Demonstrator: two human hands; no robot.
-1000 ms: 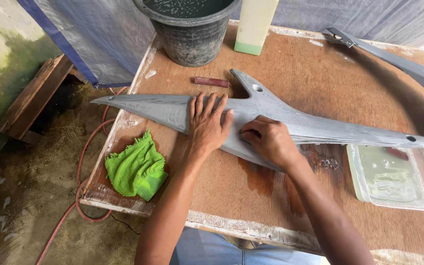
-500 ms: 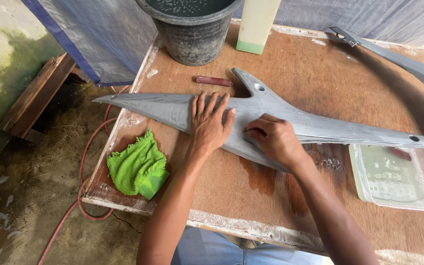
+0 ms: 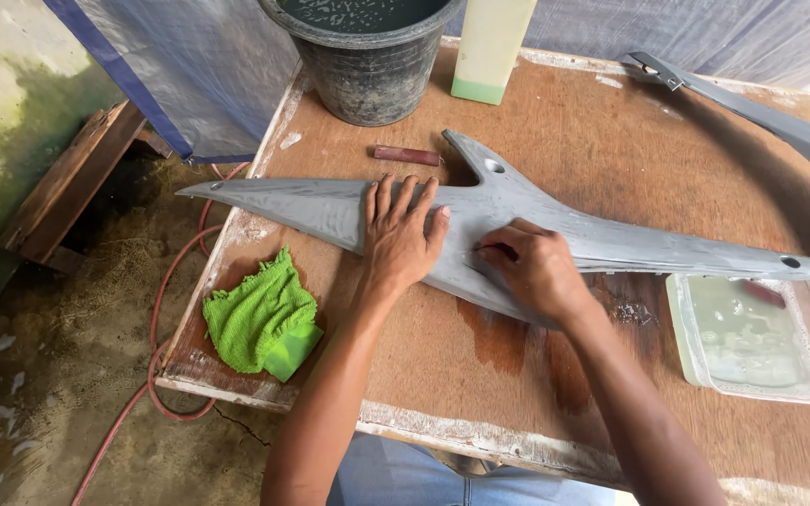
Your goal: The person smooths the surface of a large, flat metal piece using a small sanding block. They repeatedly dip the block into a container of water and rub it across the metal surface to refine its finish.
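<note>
We pressed our left hand (image 3: 400,239) flat, fingers spread, on the grey panel (image 3: 508,230); just beside it our right hand (image 3: 532,267) curled fingertips onto the panel; whether it pinched anything, we couldn't tell.

A single head-worn view is given, aimed steeply down and forward from close above the worktop (image 3: 611,122), with its near edge seen at the bottom.

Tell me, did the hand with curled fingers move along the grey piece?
Cannot tell. The right hand sits beside the flat left hand on the grey panel as before.
</note>
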